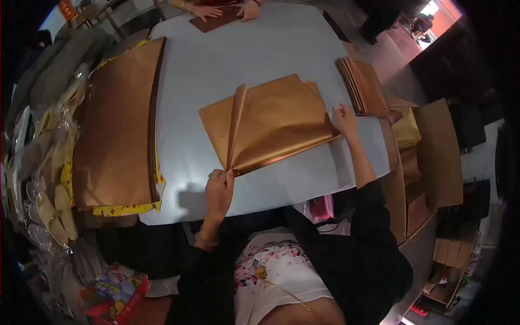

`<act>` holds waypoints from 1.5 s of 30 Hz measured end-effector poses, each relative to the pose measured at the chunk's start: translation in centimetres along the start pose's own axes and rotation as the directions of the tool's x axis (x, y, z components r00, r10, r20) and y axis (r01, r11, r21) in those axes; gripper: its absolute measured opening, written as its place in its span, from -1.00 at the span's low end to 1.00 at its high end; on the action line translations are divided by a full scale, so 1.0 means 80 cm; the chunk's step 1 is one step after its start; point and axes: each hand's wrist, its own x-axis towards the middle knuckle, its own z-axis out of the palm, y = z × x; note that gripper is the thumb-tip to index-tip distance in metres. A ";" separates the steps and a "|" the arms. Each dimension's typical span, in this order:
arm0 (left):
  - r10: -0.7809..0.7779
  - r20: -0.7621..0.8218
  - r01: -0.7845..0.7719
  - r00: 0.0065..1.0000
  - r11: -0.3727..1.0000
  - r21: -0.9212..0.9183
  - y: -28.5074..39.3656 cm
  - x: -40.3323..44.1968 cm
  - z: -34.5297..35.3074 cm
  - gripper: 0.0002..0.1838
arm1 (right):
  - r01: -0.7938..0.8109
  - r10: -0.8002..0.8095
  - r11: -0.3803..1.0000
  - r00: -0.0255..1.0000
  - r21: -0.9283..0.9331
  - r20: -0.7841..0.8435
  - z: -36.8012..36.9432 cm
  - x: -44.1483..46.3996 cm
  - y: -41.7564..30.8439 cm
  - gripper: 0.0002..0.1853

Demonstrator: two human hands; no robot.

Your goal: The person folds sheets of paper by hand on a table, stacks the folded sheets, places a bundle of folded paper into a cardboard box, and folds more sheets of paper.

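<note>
A shiny copper-brown sheet (281, 119) lies partly folded on the pale table (254, 54), with one narrow flap standing up near its left side. My left hand (219, 189) pinches the sheet's near left corner, at the foot of that flap. Beside the sheet's right end is my right hand (345, 120), its fingers curled; whether they hold the sheet's edge cannot be made out. Just beyond this hand, a pile of folded brown pieces (365, 86) rests at the table's right edge. A tall stack of large brown sheets (119, 124) covers the left side.
Across the table, another person's hands (208, 12) touch a dark brown folded piece (216, 20). An open cardboard box (441, 157) with brown and yellow pieces stands at the right. Plastic-wrapped slippers (49, 211) lie at the far left, and a colourful bag (116, 292) sits below.
</note>
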 end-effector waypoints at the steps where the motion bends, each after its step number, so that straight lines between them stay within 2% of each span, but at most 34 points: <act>1: -0.005 0.002 0.005 1.000 1.000 0.008 0.002 0.000 0.002 -0.73 | 0.013 -0.012 0.998 1.000 0.061 -0.018 -0.002 -0.007 0.016 -0.48; 2: -0.015 0.003 0.015 1.000 1.000 0.017 0.005 -0.001 0.002 -0.73 | -0.006 0.008 0.999 1.000 0.054 -0.024 -0.010 -0.016 0.025 -0.48; 4: -0.064 0.018 0.064 0.998 0.998 0.003 0.001 -0.005 0.010 -0.76 | -0.301 0.251 0.941 0.928 0.156 0.274 -0.033 -0.034 0.018 -0.46; 6: -0.069 -0.013 0.070 0.998 0.997 0.022 0.010 -0.007 0.009 -0.80 | -0.373 0.290 0.902 0.897 0.220 0.334 -0.041 -0.047 0.003 -0.46; 7: 0.019 -0.061 -0.017 0.998 0.999 0.044 0.001 -0.008 0.013 -0.81 | -0.437 0.313 0.855 0.864 0.280 0.394 -0.043 -0.052 -0.006 -0.46; 11: -0.071 -0.033 0.071 0.997 0.997 0.002 0.007 -0.012 0.010 -0.81 | -0.406 0.302 0.843 0.900 0.354 0.313 -0.048 -0.064 -0.019 -0.51; 13: -0.057 -0.083 0.060 0.995 0.998 0.030 0.006 -0.016 0.013 -0.83 | -0.514 0.268 0.730 0.822 0.450 0.503 -0.053 -0.060 0.000 -0.62; 16: -0.103 -0.108 0.102 0.989 0.995 -0.013 0.011 -0.010 0.009 -0.84 | -0.597 0.283 0.673 0.754 0.437 0.593 -0.058 -0.070 -0.006 -0.71; 20: -0.055 -0.140 0.061 0.989 0.997 0.041 -0.002 -0.009 0.005 -0.90 | -0.594 0.228 0.670 0.735 0.445 0.638 -0.061 -0.091 -0.024 -0.74; 22: -0.148 -0.145 0.132 0.978 0.985 -0.116 -0.015 -0.011 0.007 -0.91 | -0.436 0.196 0.775 0.854 0.458 0.482 -0.058 -0.098 -0.041 -0.73; 23: -0.065 -0.104 0.070 0.992 0.997 0.040 -0.033 -0.012 0.005 -0.90 | -0.438 0.194 0.774 0.851 0.457 0.488 -0.057 -0.099 -0.041 -0.73; 24: -0.069 -0.105 0.074 0.992 0.996 0.044 -0.039 -0.013 0.006 -0.90 | -0.444 0.233 0.817 0.838 0.369 0.493 -0.054 -0.099 -0.040 -0.73; 25: -0.229 -0.066 0.214 0.971 0.960 -0.181 -0.044 -0.014 0.007 -0.91 | -0.447 0.274 0.850 0.826 0.277 0.493 -0.051 -0.101 -0.039 -0.72; 26: -0.371 0.008 0.345 0.928 0.853 -0.391 -0.049 -0.014 0.008 -0.92 | -0.449 0.274 0.849 0.825 0.278 0.495 -0.048 -0.103 -0.037 -0.72; 27: -0.373 0.008 0.346 0.928 0.853 -0.390 -0.042 -0.011 0.006 -0.92 | -0.489 0.315 0.812 0.827 0.319 0.465 -0.044 -0.106 -0.036 -0.72; 29: -0.438 0.032 0.361 0.899 0.697 -0.619 -0.026 -0.007 0.002 -0.92 | -0.525 0.354 0.772 0.824 0.360 0.442 -0.044 -0.107 -0.036 -0.72; 33: -0.332 0.046 0.292 0.942 0.747 -0.597 -0.047 -0.010 -0.010 -0.91 | -0.501 0.318 0.783 0.831 0.368 0.456 -0.043 -0.113 -0.035 -0.71; 35: -0.149 0.041 0.154 0.988 0.930 -0.332 -0.059 -0.011 -0.016 -0.87 | -0.506 0.313 0.783 0.824 0.363 0.473 -0.039 -0.118 -0.035 -0.70; 36: -0.154 0.038 0.158 0.987 0.930 -0.332 -0.056 -0.008 -0.019 -0.87 | -0.458 0.282 0.816 0.849 0.354 0.447 -0.036 -0.121 -0.037 -0.70; 38: -0.070 0.053 0.079 0.996 0.980 -0.185 -0.046 -0.004 -0.026 -0.86 | -0.410 0.252 0.847 0.870 0.337 0.424 -0.030 -0.125 -0.033 -0.71; 39: -0.073 0.053 0.082 0.996 0.979 -0.187 -0.043 -0.005 -0.026 -0.86 | -0.374 0.241 0.876 0.887 0.304 0.394 -0.026 -0.125 -0.025 -0.70; 41: -0.289 0.027 0.284 0.957 0.915 -0.287 -0.036 -0.005 -0.022 -0.86 | -0.335 0.230 0.903 0.906 0.270 0.355 -0.019 -0.124 -0.015 -0.69; 43: -0.241 -0.017 0.231 0.970 0.946 -0.226 -0.033 -0.004 -0.017 -0.86 | -0.209 0.139 0.958 0.937 0.197 0.320 -0.020 -0.124 -0.012 -0.68; 44: -0.194 -0.064 0.182 0.979 0.971 -0.158 -0.031 -0.004 -0.015 -0.85 | -0.212 0.144 0.958 0.939 0.192 0.312 -0.022 -0.124 -0.013 -0.68; 45: -0.189 -0.057 0.177 0.980 0.970 -0.164 -0.029 -0.003 -0.012 -0.85 | -0.285 0.211 0.938 0.921 0.197 0.327 -0.024 -0.125 -0.021 -0.67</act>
